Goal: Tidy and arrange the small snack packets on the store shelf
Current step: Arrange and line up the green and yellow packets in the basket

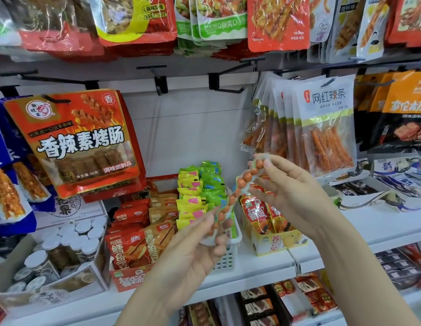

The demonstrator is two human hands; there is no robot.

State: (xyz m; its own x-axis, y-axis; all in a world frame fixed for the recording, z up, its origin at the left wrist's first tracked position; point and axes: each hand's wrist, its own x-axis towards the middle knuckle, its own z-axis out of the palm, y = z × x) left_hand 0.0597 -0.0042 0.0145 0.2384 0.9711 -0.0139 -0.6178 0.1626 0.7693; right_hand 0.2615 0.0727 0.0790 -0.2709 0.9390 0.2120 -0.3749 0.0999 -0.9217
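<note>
A long clear packet of small orange-brown sausage balls (235,196) hangs slanted in the air in front of the shelf. My right hand (289,196) pinches its upper end between thumb and fingers. My left hand (195,252) holds its lower end, fingers curled round the strip. Behind the strip stands a white slotted basket (224,257) packed with yellow-green small packets (195,196). A yellow display box (273,243) of red packets sits just right of the basket.
An orange box (131,278) of red and tan packets stands left of the basket, with capped jars (63,245) further left. Hanging bags fill the pegs above: a red bag (80,142) on the left, clear spicy-stick bags (322,128) on the right. Two empty black hooks (230,85) jut out overhead.
</note>
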